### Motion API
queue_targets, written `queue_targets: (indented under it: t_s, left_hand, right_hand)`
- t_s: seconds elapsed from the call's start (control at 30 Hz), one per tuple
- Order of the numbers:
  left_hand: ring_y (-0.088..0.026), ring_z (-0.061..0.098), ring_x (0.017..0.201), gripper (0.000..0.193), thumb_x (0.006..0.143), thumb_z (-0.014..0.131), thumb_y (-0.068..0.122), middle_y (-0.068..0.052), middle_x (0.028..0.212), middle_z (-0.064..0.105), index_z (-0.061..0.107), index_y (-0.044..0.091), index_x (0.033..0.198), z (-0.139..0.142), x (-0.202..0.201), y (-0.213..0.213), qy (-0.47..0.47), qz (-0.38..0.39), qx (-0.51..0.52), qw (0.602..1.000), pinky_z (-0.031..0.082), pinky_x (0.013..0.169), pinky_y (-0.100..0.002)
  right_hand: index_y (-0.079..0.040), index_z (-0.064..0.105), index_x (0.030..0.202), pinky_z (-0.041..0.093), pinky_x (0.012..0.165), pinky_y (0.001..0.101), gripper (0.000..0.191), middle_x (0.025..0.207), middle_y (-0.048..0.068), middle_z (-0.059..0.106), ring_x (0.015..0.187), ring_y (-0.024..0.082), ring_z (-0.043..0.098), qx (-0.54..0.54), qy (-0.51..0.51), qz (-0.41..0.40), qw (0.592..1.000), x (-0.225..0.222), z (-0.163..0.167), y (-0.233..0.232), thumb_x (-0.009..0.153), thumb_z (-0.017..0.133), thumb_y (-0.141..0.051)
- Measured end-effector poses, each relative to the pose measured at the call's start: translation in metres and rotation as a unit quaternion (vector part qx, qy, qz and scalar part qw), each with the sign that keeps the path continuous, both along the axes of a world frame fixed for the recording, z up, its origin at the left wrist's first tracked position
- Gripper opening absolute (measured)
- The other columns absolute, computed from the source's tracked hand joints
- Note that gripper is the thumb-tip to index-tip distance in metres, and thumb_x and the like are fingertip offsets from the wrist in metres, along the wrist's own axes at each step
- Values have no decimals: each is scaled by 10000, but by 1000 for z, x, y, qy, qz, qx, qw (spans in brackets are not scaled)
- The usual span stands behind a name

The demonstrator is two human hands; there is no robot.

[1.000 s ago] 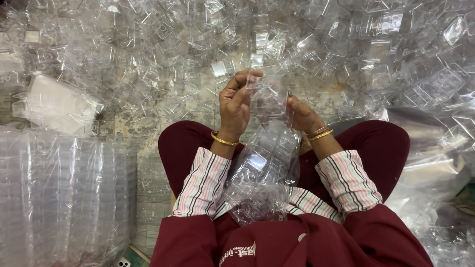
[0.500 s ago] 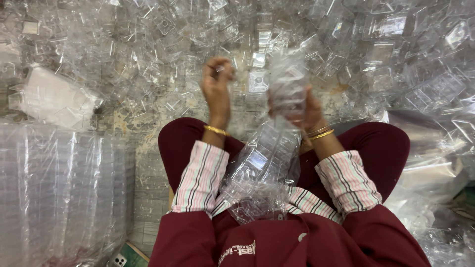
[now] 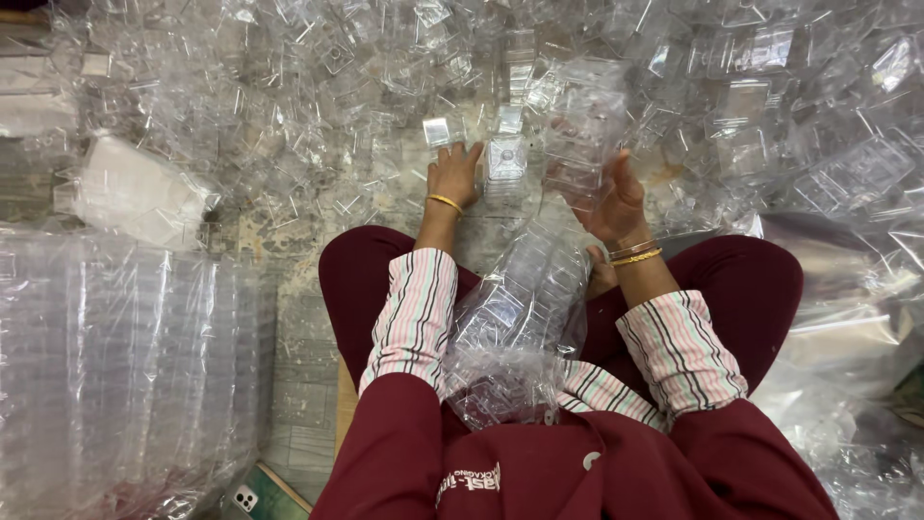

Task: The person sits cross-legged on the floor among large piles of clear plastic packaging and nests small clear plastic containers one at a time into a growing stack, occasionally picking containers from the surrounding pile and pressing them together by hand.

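Observation:
My left hand reaches forward to the floor, its fingers spread on the heap of loose clear plastic boxes, right beside a small clear box. My right hand is raised and holds a short stack of nested clear plastic boxes. A long stack of clear boxes in a plastic bag lies in my lap between my crossed legs in dark red trousers.
Bagged stacks of clear boxes fill the left side. A white wrapped bundle lies at the far left. More plastic bags sit to the right. A phone lies by my left knee.
My left hand has let go of the stack held in front of me and moved forward and down to the pile on the floor. My right hand keeps the stack, lifted slightly.

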State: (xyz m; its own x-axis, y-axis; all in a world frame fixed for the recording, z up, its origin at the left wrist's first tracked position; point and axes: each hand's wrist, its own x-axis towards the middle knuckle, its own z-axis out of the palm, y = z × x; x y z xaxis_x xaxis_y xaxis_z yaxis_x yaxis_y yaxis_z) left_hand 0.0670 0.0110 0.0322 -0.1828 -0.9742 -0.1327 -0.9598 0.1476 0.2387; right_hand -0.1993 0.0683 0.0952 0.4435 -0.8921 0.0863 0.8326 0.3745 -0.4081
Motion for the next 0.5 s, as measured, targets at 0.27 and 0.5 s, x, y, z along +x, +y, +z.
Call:
queue_targets:
  t_s: [0.27,0.5]
  left_hand:
    - [-363,424,1286,925,680,682,3,-57,1456,493,331,212,1509,53,-2,-9,-9,157,-88,984,246,1045,-738]
    - [-252,374,1443,899,844,577,-159,59,1621,422,325,260,1598,110,7,24,173,-83,-397,897,342,1210,-433]
  right_hand:
    - [-249,356,1587,581,984,465,635,1451,109,563,1241,263,631,-91,168,-77,979,1,3,-8,1043,589,-478]
    - [-157,543,1555,504,1010,297,519,1389,21,512,1179,144,529,-193,380,-69,902,2,8,-2,1061,688,-92]
